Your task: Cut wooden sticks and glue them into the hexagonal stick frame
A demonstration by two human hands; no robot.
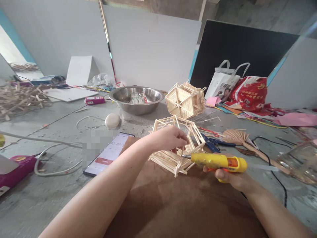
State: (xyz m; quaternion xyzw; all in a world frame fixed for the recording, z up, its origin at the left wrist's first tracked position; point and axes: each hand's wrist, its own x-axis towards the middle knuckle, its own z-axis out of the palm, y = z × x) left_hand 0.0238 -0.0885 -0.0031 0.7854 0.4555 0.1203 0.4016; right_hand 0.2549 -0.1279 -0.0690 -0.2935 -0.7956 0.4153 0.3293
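An open frame of thin wooden sticks rests on the brown board in front of me. My left hand reaches over into the frame, its fingers curled together in a pinch; whatever they hold is hidden. A yellow hot glue gun is gripped in my right hand. The gun points left, its metal nozzle near the frame's right side, just below my left fingers. A clear glue stick sticks out of its back end. Behind the frame sits a larger lantern-like stick structure with filled-in panels.
A phone showing a timer lies to the left, beside a white round object. Farther back stands a steel basin. Blue-handled pliers, a fan-shaped brush, cables and a glass container lie on the right.
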